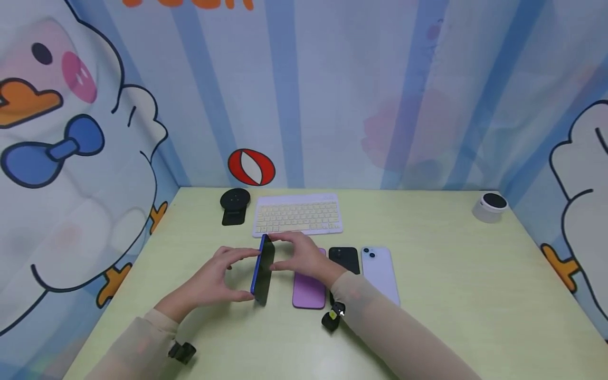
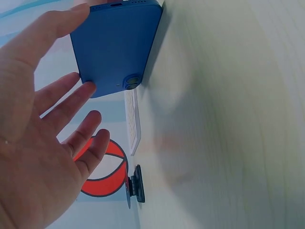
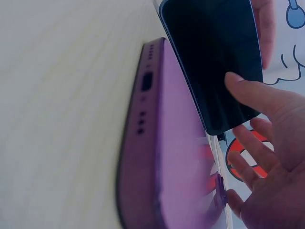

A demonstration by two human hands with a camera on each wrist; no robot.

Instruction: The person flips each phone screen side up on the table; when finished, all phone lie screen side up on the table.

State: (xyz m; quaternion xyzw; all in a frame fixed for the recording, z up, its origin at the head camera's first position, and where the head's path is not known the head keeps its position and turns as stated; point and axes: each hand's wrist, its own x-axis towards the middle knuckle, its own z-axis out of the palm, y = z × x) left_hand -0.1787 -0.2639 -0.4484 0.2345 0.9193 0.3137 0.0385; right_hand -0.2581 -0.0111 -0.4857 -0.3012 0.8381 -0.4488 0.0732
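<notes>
A blue smartphone [image 1: 264, 270] stands on its long side left of the table's middle, its dark screen turned to the right. From the left, my left hand [image 1: 209, 282] holds it, thumb at the near end and fingertips by the upper edge. My right hand [image 1: 306, 256] pinches its far part, with the thumb on the screen [image 3: 209, 52]. The blue back [image 2: 116, 47] with its camera bump faces my left palm. Under my right wrist lies a purple phone [image 1: 309, 293]. Whether the blue phone's lower side touches the table is unclear.
Right of the purple phone lie a black phone [image 1: 344, 257] and a pale lilac phone [image 1: 380, 269], partly covered by my right arm. A white keyboard [image 1: 297, 216] and a black round stand [image 1: 235, 203] are behind. A white cylinder [image 1: 489, 207] stands far right.
</notes>
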